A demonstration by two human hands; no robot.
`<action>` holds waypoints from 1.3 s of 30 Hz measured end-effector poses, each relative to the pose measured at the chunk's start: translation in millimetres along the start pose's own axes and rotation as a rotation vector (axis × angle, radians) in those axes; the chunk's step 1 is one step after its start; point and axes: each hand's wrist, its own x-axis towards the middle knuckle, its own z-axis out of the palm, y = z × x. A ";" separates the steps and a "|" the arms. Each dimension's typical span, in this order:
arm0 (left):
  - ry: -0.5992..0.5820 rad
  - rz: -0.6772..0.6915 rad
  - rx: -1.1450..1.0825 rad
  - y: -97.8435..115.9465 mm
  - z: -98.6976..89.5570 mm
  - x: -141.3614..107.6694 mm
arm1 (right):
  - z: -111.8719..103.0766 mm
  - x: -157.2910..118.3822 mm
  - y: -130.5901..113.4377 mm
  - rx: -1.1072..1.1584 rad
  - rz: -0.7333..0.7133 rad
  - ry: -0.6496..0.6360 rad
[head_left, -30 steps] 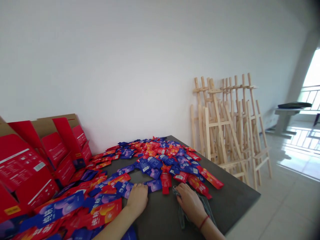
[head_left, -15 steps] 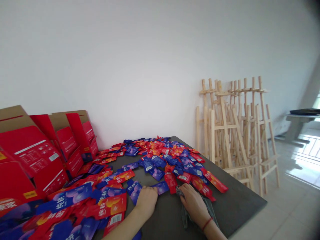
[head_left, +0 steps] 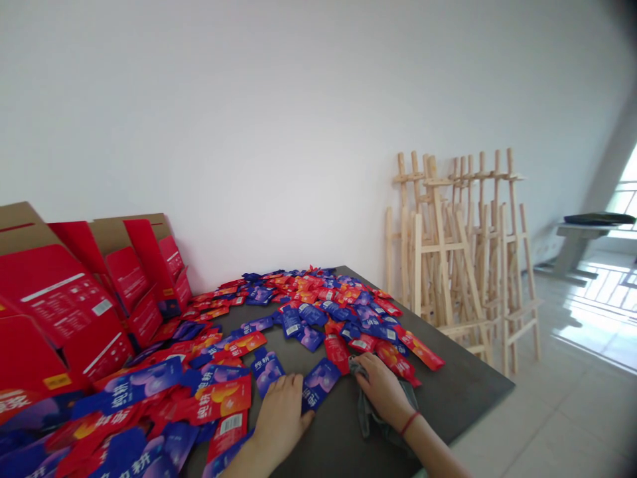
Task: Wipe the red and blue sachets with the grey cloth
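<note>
A table (head_left: 465, 388) is bearing a cloth (head_left: 365, 415), which the right hand (head_left: 382, 386) is clamping in curled fingers, seemingly for grip. The left hand (head_left: 282, 415) is touching a blue packet (head_left: 323, 378) lying there, perhaps steadying it; whether it's pinching, I cannot tell.

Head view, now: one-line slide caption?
Left hand by two blue packets, right hand holding a gray-green cloth, at a packet-strewn dark table; wooden easels beyond.

head-worn | close above table (head_left: 468, 392) | facing forward-down, toward wall (head_left: 279, 139)
</note>
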 end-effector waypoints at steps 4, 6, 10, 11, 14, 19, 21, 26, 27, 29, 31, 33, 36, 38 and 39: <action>-0.045 -0.009 -0.092 -0.4 2.5 1.5 | -0.5 -6.6 -4.6 -0.018 -0.021 -0.028; -0.072 0.021 -0.176 0.7 5.8 2.2 | -0.7 -9.7 -2.6 -0.030 -0.014 -0.054; -0.090 0.045 -0.450 -1.6 18.0 3.7 | -8.9 -14.4 6.8 0.011 0.059 -0.008; -0.101 0.062 -0.542 -3.1 21.0 4.7 | -12.8 -16.0 7.0 0.025 0.078 0.029; -0.266 0.055 -0.794 -8.4 27.4 9.3 | -24.1 -24.0 -6.1 0.076 0.063 0.116; -0.503 -0.006 -0.888 -13.2 29.9 10.9 | -17.9 -39.7 -55.8 0.116 -0.148 0.003; -0.541 0.010 -0.873 -13.4 30.3 8.5 | -7.3 -41.5 -67.7 0.069 -0.225 -0.081; -0.532 -0.010 -0.836 -13.6 34.2 4.2 | 8.6 -33.7 -60.8 -0.056 -0.173 -0.125; -0.535 -0.016 -0.835 -13.7 35.4 4.1 | 8.7 -31.8 -56.2 -0.072 -0.150 -0.117; -0.534 -0.029 -0.837 -13.7 37.6 4.2 | 7.1 -28.9 -46.1 -0.104 -0.099 -0.095; -0.529 -0.042 -0.843 -13.3 38.8 4.1 | 4.1 -27.6 -34.6 -0.137 -0.038 -0.076; -0.528 -0.042 -0.860 -12.3 38.9 3.6 | 0.2 -27.6 -22.1 -0.171 0.023 -0.076; -0.505 -0.020 -0.915 -10.9 38.3 2.9 | -6.9 -29.3 -7.0 -0.209 0.092 -0.073; -0.466 -0.003 -0.962 -10.5 38.9 3.0 | -11.5 -31.6 -5.6 -0.208 0.107 -0.042; -0.456 0.003 -0.982 -10.5 39.7 3.2 | -13.2 -33.2 -8.6 -0.196 0.098 -0.029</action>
